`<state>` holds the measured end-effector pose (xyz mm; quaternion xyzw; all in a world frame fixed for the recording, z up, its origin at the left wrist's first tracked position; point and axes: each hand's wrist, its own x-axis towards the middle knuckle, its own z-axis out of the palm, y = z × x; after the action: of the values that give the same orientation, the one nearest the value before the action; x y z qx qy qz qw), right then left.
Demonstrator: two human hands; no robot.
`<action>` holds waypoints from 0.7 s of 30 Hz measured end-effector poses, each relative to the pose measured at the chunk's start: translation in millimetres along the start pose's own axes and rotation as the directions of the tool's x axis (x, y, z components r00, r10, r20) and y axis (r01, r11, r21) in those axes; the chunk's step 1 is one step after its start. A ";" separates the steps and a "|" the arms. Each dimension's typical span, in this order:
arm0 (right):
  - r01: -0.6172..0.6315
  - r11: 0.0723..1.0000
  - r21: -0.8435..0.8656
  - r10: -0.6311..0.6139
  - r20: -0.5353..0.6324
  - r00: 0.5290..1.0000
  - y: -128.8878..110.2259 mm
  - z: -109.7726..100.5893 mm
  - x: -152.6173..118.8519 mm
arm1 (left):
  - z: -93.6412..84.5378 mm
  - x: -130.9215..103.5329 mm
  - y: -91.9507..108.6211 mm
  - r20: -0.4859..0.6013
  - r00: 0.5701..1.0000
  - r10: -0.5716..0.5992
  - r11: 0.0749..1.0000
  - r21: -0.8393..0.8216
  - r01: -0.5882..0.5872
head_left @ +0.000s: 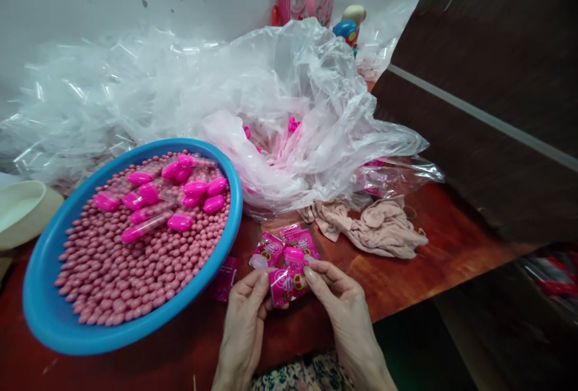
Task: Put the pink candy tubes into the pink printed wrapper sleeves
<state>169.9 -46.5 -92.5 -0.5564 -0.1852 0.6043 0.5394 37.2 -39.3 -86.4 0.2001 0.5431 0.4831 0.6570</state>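
Between both hands is a small pink printed packet, held near the table's front edge. My left hand pinches its left side with thumb and fingers. At the packet's upper right corner, my right hand grips with thumb and forefinger. A glossy pink cap-like piece shows just above the packet; whether it is attached I cannot tell. More pink printed packets lie right behind on the table. Another pink packet rests to the left, partly under the basin's edge.
A blue basin of pink beads holds several pink-capped clear tubes. Behind lie a crumpled clear plastic bag with pink pieces and a heap of clear plastic. A beige cloth and large brown carton are right, a pale bowl left.
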 end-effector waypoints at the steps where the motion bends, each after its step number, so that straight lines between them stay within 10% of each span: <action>1: -0.001 1.000 0.005 0.001 -0.003 1.000 0.1 -0.7 -0.2 | -1.4 -0.6 -0.7 -0.015 0.999 0.033 0.999 0.038 -0.032; 5: -0.002 1.000 0.016 0.001 0.024 1.000 0.2 -2.7 0.8 | 0.1 -2.2 1.5 -0.041 0.979 0.198 0.952 0.247 -0.182; 11: -0.027 1.000 0.013 0.025 0.123 0.992 0.7 -4.5 -2.0 | 14.3 -1.9 4.0 0.036 0.991 0.126 0.958 0.256 -0.131; 21: 0.117 0.987 0.107 -0.109 -0.080 0.991 -13.7 -15.7 -1.9 | 28.8 -6.6 -5.4 0.016 1.000 0.022 0.993 0.118 -0.024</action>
<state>189.3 -49.3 -85.3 -0.5360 -0.1625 0.5613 0.6093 66.0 -39.8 -77.7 0.2484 0.5636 0.4561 0.6424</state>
